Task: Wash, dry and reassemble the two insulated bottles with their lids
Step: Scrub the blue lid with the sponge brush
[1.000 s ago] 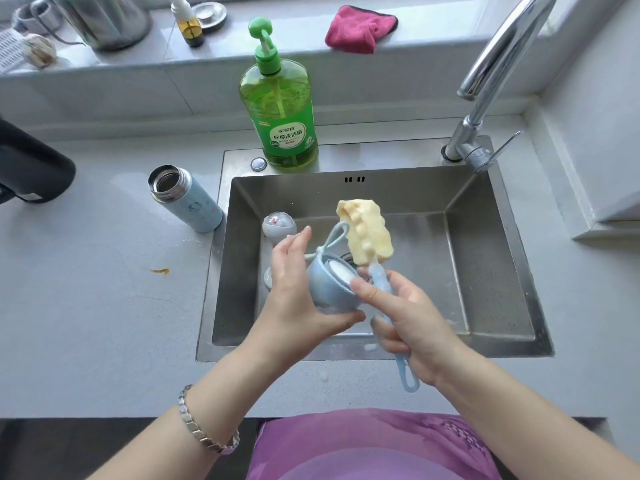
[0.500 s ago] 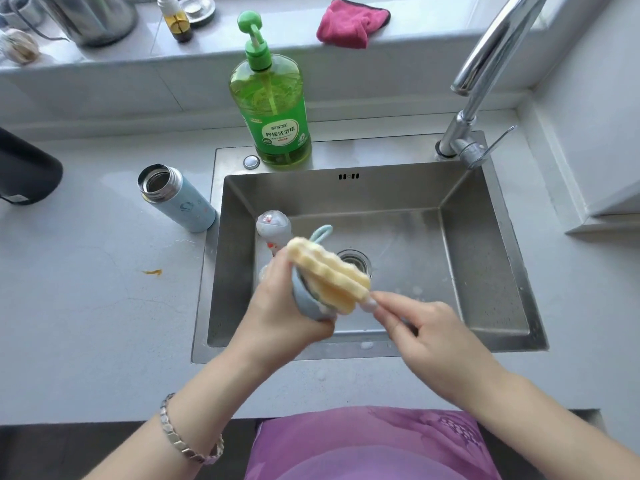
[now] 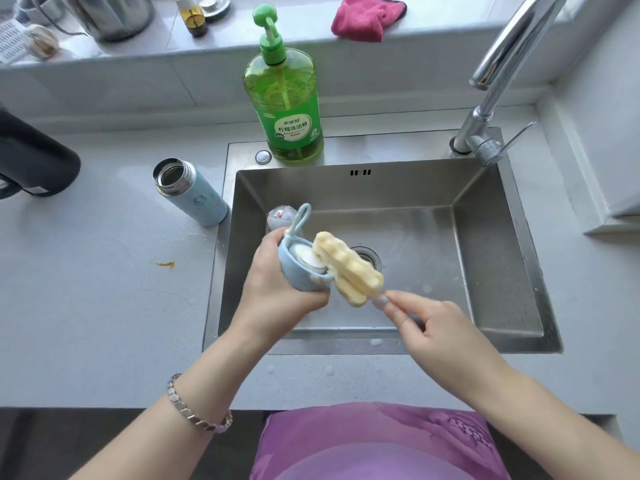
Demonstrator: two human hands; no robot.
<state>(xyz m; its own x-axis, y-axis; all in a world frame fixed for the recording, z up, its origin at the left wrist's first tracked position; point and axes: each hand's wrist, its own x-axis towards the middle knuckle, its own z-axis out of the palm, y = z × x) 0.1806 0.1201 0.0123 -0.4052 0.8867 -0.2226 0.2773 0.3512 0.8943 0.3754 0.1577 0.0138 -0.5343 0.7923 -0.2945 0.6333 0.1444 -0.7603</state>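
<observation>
Over the steel sink my left hand grips a pale blue bottle lid with a loop strap, its white inside facing right. My right hand pinches the handle of a yellow sponge brush. The brush head lies against the open side of the lid. An open pale blue insulated bottle stands on the counter left of the sink. A second lid, whitish, rests in the sink's back left corner behind my left hand. A dark bottle lies at the far left edge.
A green dish soap pump bottle stands on the sink's back rim. The chrome tap rises at the back right. On the sill are a pink cloth, a metal kettle and small jars. A small orange scrap lies on the counter.
The brush went from held upright beside the lid to lying across it, then shifted right along the lid's open side. My right hand slid back on the handle.
</observation>
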